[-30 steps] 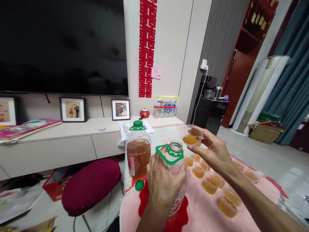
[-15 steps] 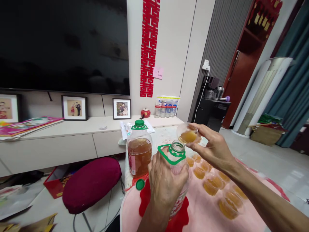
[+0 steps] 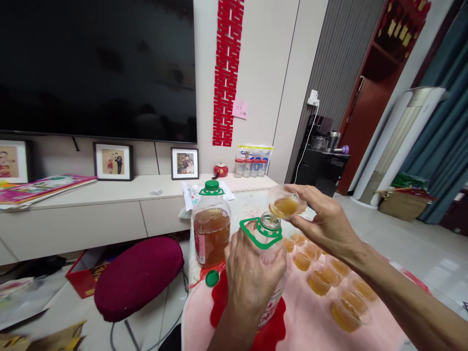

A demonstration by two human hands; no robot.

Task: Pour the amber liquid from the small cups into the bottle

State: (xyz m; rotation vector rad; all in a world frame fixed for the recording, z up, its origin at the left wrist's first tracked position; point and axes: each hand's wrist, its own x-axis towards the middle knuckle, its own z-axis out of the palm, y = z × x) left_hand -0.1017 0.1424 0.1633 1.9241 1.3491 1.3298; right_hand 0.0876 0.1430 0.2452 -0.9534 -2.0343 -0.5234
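Clear cup (image 3: 284,201) of amber liquid (image 3: 287,207) is hanging tilted above the open bottle (image 3: 275,297), its lower rim just over the mouth; compared with a second ago, it is leaning further and sitting closer to the neck. What seems to be a thin stream is now showing between rim and mouth, where none was showing half a second ago, so the pouring appears to be starting, with liquid still remaining in the cup. Fingers and thumb of the right hand (image 3: 323,214) are clamping the cup's side, while the left hand (image 3: 248,270) is gripping the bottle below its green handle, keeping it upright. That bottle is standing toward the left edge of the pink cloth (image 3: 307,326); a loose green cap (image 3: 212,278) is lying by that edge, a capped bottle (image 3: 212,234) is standing beyond it, and filled cups (image 3: 321,278) are clustering toward the right edge.
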